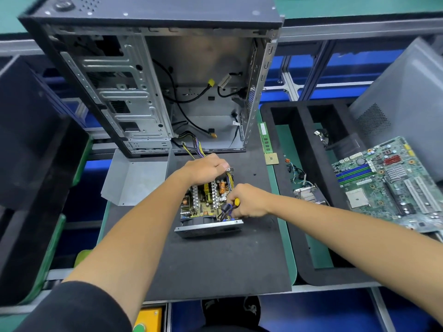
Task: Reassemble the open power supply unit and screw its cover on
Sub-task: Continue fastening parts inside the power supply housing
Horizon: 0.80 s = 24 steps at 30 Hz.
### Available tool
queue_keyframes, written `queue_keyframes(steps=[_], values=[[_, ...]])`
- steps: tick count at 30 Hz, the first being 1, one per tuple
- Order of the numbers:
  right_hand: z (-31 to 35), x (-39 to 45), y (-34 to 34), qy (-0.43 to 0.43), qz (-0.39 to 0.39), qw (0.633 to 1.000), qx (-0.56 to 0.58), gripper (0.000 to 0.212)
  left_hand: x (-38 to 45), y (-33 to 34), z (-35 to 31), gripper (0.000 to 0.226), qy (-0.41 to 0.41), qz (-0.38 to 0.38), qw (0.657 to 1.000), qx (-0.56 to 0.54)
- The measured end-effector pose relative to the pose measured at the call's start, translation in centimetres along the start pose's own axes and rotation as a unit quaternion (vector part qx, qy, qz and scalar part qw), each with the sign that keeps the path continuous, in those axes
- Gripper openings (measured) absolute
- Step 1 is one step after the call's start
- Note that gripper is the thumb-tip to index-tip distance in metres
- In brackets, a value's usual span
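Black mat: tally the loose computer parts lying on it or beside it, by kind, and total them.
Power supply: 1
Metal cover: 1
RAM stick: 1
CPU chip: 1
Heatsink: 1
Motherboard: 1
Total: 6

Your bench top is a dark mat (215,264) over a green surface (287,236). On the mat stand the open computer case (148,87), the open power supply unit (206,207) and its grey metal cover (134,178). A RAM stick (264,138) and a CPU chip (271,159) lie at the mat's right edge. Right of them sits a black foam tray (309,164).
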State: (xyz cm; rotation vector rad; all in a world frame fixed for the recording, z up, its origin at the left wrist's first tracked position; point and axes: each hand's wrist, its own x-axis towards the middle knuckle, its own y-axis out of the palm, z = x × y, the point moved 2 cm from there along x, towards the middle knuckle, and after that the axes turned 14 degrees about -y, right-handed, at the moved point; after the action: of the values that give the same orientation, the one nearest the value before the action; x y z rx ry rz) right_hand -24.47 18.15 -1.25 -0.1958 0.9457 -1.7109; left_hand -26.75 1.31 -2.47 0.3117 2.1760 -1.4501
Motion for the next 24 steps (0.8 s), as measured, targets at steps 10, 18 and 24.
queue_keyframes(steps=[10,18,24], values=[[-0.3,-0.1,0.7,-0.009,-0.022,1.0,0.015,0.012,0.1,-0.1,0.1,0.044,0.002,0.004,1.0,0.003],[-0.4,0.1,0.7,-0.024,-0.005,1.0,-0.014,0.006,0.0,-0.2,0.1,0.042,0.002,0.003,1.0,0.005],[-0.5,0.0,1.2,-0.037,-0.026,0.999,-0.002,0.006,0.1,-0.3,0.0,0.041,0.004,0.01,1.0,0.005]])
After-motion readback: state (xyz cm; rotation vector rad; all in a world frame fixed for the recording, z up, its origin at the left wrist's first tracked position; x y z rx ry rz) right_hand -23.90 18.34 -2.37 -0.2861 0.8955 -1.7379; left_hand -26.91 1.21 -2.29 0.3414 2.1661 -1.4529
